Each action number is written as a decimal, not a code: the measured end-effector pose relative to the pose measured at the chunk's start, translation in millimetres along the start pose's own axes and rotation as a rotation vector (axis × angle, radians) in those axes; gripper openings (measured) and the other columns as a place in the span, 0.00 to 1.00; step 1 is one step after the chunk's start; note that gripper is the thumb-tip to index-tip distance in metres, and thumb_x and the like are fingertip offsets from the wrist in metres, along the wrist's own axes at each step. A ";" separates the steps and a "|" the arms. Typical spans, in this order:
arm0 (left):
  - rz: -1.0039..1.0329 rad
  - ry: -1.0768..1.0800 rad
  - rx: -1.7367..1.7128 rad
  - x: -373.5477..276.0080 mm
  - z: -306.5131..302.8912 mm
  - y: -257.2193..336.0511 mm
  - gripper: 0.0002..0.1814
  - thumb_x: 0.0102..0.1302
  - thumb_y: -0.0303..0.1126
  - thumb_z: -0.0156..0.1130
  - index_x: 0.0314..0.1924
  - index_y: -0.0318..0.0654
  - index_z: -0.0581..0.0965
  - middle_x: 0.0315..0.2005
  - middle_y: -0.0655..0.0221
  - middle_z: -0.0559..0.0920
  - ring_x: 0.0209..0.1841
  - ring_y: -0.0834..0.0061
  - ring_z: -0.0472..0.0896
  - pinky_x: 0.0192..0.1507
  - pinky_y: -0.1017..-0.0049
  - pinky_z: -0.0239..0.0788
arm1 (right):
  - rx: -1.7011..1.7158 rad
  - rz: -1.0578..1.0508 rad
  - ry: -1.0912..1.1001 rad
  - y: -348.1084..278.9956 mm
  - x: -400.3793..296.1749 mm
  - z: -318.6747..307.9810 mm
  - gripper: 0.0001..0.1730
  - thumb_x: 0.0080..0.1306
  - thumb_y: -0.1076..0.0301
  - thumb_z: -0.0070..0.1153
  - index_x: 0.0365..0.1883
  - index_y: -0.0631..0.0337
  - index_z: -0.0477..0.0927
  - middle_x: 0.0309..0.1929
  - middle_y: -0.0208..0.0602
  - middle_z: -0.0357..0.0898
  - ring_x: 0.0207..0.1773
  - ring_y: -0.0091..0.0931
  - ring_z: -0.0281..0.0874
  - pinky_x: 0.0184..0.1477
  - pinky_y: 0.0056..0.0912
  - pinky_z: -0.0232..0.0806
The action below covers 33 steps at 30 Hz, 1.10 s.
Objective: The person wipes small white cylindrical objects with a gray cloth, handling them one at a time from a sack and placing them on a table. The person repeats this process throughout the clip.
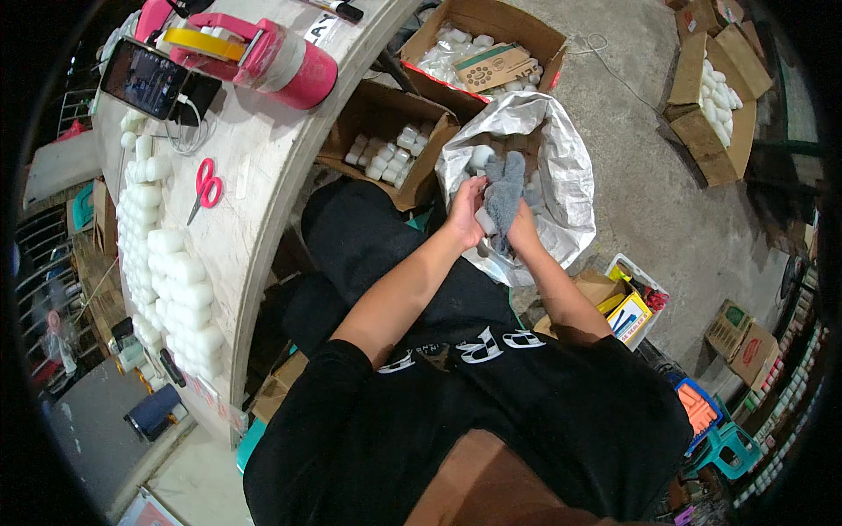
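Observation:
My left hand (466, 214) holds a small white rounded-square piece (485, 221) against its palm, above the mouth of a silvery white sack (572, 197). In my right hand (521, 227) is a fluffy grey cloth (505, 191), which drapes over the fingers and touches the white piece. More pale pieces (482, 156) show inside the sack, partly hidden by the cloth. Left of the sack, an open cardboard box (342, 131) contains several white square-sided pieces (389, 161).
On the table (247, 177) at left stand stacked white pieces (187, 296), pink-handled scissors (208, 184), a phone (146, 79) and a pink tape dispenser (309, 75). Cardboard boxes (520, 20) (743, 148) hold more white pieces. A crate of supplies (635, 315) sits by my right elbow.

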<state>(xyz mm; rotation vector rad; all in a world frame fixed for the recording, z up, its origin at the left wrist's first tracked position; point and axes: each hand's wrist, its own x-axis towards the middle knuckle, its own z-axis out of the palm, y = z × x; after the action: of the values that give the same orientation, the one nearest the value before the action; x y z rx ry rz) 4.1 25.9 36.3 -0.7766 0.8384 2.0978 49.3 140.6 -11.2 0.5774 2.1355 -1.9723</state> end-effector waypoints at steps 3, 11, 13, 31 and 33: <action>-0.054 -0.068 0.018 -0.9 -11.2 -0.2 0.31 0.61 0.52 0.48 0.59 0.43 0.61 0.52 0.66 0.68 0.54 0.68 0.70 0.54 0.64 0.63 | -0.044 -0.081 0.042 -12.6 -3.1 1.6 0.15 0.59 0.64 0.51 0.38 0.67 0.77 0.33 0.46 0.80 0.39 0.35 0.78 0.41 0.33 0.67; 0.127 0.005 0.434 3.1 -13.9 -16.2 0.31 0.60 0.37 0.61 0.59 0.44 0.57 0.47 0.67 0.72 0.48 0.75 0.72 0.44 0.72 0.68 | -0.080 -0.058 0.215 -5.5 12.6 -14.3 0.10 0.56 0.69 0.51 0.31 0.66 0.79 0.27 0.38 0.80 0.30 0.23 0.76 0.32 0.29 0.66; 0.176 0.029 0.581 0.9 -13.6 -19.6 0.35 0.58 0.35 0.63 0.61 0.43 0.55 0.48 0.64 0.71 0.49 0.74 0.71 0.44 0.73 0.68 | -0.076 -0.088 0.235 7.9 19.8 -19.1 0.10 0.56 0.70 0.50 0.31 0.66 0.79 0.27 0.37 0.80 0.30 0.22 0.75 0.32 0.28 0.66; 0.795 0.189 1.481 -15.1 -13.0 -18.5 0.21 0.50 0.19 0.53 0.47 0.28 0.66 0.40 0.47 0.71 0.46 0.47 0.71 0.46 0.60 0.65 | -0.199 -0.159 -0.110 -34.7 1.1 -10.8 0.18 0.59 0.64 0.49 0.45 0.66 0.72 0.39 0.50 0.77 0.43 0.39 0.75 0.46 0.32 0.64; 0.837 0.165 1.476 -14.2 -11.2 -16.8 0.22 0.49 0.17 0.53 0.48 0.31 0.66 0.43 0.49 0.68 0.46 0.46 0.70 0.46 0.59 0.64 | -0.164 -0.084 -0.101 -35.1 1.5 -15.1 0.17 0.60 0.62 0.47 0.41 0.65 0.74 0.36 0.49 0.78 0.40 0.36 0.76 0.43 0.31 0.65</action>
<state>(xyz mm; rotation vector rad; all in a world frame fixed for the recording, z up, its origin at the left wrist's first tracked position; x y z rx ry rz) 28.1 20.4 34.8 0.2981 2.5983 1.2861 35.9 154.1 22.0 0.3582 2.2647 -1.8012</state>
